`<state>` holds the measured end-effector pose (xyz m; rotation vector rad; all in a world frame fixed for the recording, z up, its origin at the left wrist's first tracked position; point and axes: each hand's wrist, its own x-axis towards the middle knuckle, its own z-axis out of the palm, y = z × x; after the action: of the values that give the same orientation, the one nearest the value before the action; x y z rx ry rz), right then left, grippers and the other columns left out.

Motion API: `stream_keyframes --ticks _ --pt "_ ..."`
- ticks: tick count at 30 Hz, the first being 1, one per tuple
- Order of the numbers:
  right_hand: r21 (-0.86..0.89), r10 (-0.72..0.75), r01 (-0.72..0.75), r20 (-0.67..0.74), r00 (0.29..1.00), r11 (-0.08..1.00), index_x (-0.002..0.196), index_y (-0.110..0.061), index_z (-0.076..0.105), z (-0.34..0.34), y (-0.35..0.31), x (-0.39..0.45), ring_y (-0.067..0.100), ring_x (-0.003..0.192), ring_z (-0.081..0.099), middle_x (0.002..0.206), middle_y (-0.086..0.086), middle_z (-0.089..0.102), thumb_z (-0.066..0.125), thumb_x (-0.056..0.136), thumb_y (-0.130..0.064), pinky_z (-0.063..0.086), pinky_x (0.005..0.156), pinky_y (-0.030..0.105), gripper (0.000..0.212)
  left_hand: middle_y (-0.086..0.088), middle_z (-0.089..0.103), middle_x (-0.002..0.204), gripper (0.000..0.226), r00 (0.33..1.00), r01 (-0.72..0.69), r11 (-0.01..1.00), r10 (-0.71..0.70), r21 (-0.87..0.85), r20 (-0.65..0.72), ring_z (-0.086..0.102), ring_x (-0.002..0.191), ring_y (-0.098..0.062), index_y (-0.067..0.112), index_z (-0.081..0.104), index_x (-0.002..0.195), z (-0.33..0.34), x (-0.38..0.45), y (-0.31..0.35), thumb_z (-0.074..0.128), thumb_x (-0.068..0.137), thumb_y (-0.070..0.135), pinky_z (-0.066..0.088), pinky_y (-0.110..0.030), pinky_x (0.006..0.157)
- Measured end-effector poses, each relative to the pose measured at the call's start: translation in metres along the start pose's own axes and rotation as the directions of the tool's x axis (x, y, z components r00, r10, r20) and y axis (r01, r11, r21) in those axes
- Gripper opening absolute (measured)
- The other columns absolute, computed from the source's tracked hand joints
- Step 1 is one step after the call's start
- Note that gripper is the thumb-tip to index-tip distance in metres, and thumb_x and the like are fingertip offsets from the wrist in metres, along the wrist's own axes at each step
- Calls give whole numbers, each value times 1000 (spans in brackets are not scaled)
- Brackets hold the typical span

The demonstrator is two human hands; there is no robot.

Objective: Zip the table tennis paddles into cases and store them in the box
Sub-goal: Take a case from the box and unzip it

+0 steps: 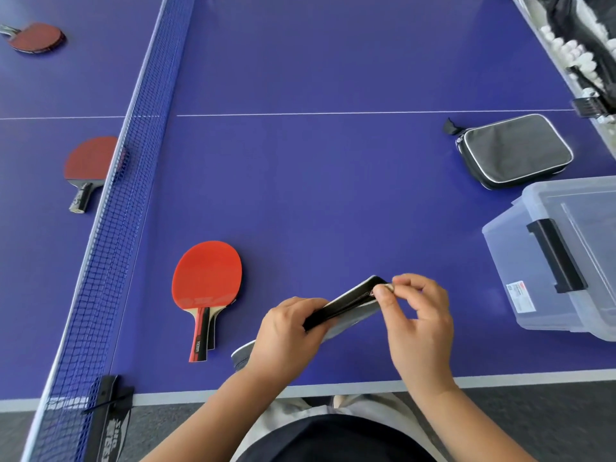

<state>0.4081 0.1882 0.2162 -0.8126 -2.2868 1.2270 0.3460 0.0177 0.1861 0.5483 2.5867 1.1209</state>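
Observation:
A black paddle case (350,303) with pale trim is held on edge just above the blue table near its front edge. My left hand (286,331) grips the case's near end. My right hand (416,315) pinches the zipper pull (386,288) at the far end. What is inside the case is hidden. A red paddle (206,281) lies flat to the left of my hands. A second black case (513,151) lies zipped at the right. The clear plastic box (566,261), with its lid on and a black latch, stands at the right edge.
The net (133,168) runs down the left side, with its clamp (110,401) at the front edge. Two more red paddles (90,165) (36,36) lie beyond it. A tray of white balls (566,51) borders the far right.

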Motion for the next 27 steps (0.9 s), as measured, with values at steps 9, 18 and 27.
stream_keyframes --ticks 9,18,27 --pt "139 -54 42 82 995 989 83 -16 72 -2 -28 -9 6 90 64 90 -13 68 66 88 -22 43 76 7 10 21 70 94 32 994 -93 986 85 -138 -65 62 89 0 35 68 108 -3 7 39 71 79 50 49 -17 78" --pt "208 182 -179 3 983 962 84 -25 71 -19 -13 16 7 98 64 98 -12 69 68 91 -23 51 85 23 8 14 69 81 15 958 -81 941 -17 -327 -286 66 74 -8 24 70 90 -25 -7 31 77 78 23 46 -12 66" --pt "197 67 -69 20 998 978 84 -28 71 -17 -16 22 6 93 65 96 -9 70 66 92 -21 50 81 18 12 18 69 87 26 964 -119 977 71 -179 -258 66 82 -2 32 71 94 -23 -2 33 79 79 13 47 -12 71"
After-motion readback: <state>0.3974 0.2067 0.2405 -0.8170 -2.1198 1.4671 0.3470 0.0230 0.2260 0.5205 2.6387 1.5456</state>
